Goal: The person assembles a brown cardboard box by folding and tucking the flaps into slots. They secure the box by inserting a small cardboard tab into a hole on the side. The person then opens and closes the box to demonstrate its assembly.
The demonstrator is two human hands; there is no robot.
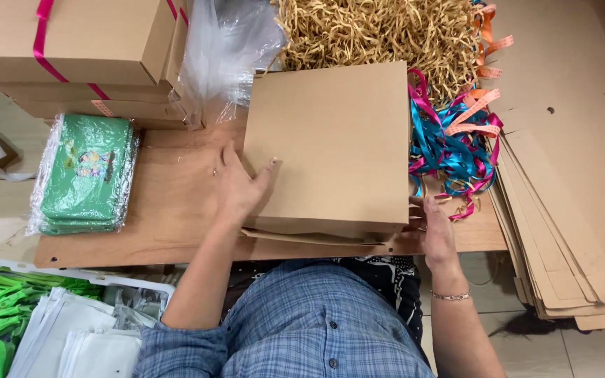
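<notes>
Brown kraft cardboard fills the middle of your view: a square box [330, 143] sits on the wooden tabletop [169, 210] right in front of you, its lid on and a flap of card sticking out beneath its near edge. Your left hand [238, 185] rests open against the box's left side, fingers spread, thumb tip touching the lid; a ring shows on one finger. Your right hand [434, 227] is at the box's near right corner, fingers loosely curled against the edge; you cannot tell from here whether they actually pinch it. A thin bracelet [451, 296] circles that wrist.

Just to the right of the box lies a tangle of ribbons [453, 143] in blue, pink and orange, touching its side. Behind the box is a heap of tan shredded paper [379, 31]. Clear plastic wrap [229, 45] bunches up at the back left, beside stacked boxes tied with pink ribbon [71, 42]. A pile of green items in clear bags [87, 175] lies well to your left on the table. Flat cardboard sheets [575, 210] are stacked at your far right.
</notes>
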